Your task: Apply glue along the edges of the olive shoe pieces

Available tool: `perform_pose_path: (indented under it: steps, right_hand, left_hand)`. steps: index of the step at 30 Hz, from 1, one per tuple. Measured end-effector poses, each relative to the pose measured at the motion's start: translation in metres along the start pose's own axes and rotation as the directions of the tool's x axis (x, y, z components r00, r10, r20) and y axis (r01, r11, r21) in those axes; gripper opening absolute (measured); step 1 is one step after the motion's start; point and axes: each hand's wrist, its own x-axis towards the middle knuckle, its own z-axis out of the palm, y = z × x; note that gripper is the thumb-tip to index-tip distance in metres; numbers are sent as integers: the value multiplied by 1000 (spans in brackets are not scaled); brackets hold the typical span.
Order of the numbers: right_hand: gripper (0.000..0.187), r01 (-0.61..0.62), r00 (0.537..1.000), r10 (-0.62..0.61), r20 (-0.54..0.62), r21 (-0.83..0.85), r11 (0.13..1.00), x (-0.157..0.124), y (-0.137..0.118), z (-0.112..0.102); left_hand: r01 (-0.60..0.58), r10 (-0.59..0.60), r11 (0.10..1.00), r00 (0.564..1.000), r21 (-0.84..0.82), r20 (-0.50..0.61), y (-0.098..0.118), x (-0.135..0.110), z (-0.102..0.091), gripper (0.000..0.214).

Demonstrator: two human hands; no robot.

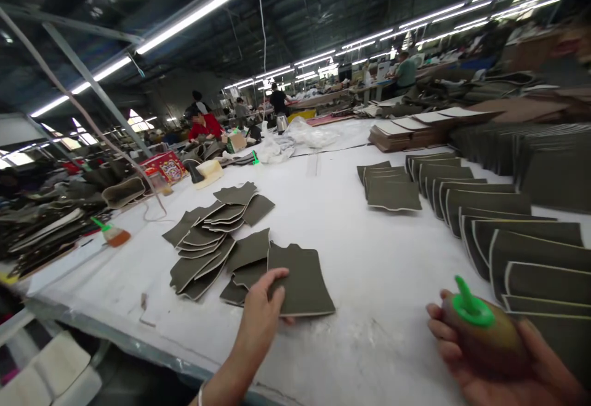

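Note:
My left hand [264, 304] is closed on the edge of a dark olive cut panel [305, 280], its thumb and fingers on the panel's left side. That panel overlaps a loose heap of similar panels [203, 252] with pale edges. In my right hand [462, 357], at the lower right, is a glue bottle [489, 338] with a green nozzle cap and brownish contents; the fingers wrap around its body. Beside the bottle runs a row of overlapping olive panels [489, 203], with a smaller fanned group [392, 194] to its left.
A second green-tipped bottle [115, 234] lies near the table's left side. Stacked brown and white sheets [415, 126] and clear plastic bags [309, 134] are at the back. A cord [101, 129] hangs at left. Several people work in the distance.

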Motion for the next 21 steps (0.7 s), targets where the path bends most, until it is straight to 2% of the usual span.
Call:
perform_pose_path:
  steps: [1,2,3,5,8,11,14,16,21]
  right_hand:
    - [50,-79,989,88,-121,78,994,-6,-2,9]
    - [50,-95,973,119,-196,126,987,-10,-4,18]
    - [47,-74,967,105,-233,138,988,-14,-6,26]
    - [41,-48,965,82,-250,138,989,-19,-6,39]
    - [33,-4,973,27,-227,104,995,-21,-3,45]
    - [39,22,985,-11,-170,63,998,-20,1,43]
    - [55,44,992,-42,-119,13,999,-22,3,40]
    - [60,54,995,-55,-88,-13,998,-24,3,38]
    - [54,69,997,-72,-40,-80,994,-26,2,39]
  left_hand:
    - [87,-90,995,992,39,89,-12,-12,7,49]
    - [102,-118,989,980,109,159,-20,-24,10,50]
    - [72,-114,977,972,200,207,-23,-35,10,50]
    - [-71,-41,917,962,392,269,-17,-48,7,39]
    - [-242,81,788,952,565,295,8,-51,6,32]
    - [-375,153,661,915,650,373,29,-42,23,44]
    - [-451,83,518,872,727,482,35,-35,43,48]
    - [-480,39,451,853,752,521,37,-34,51,45]
    - [-482,-26,343,853,807,521,45,-34,59,37]
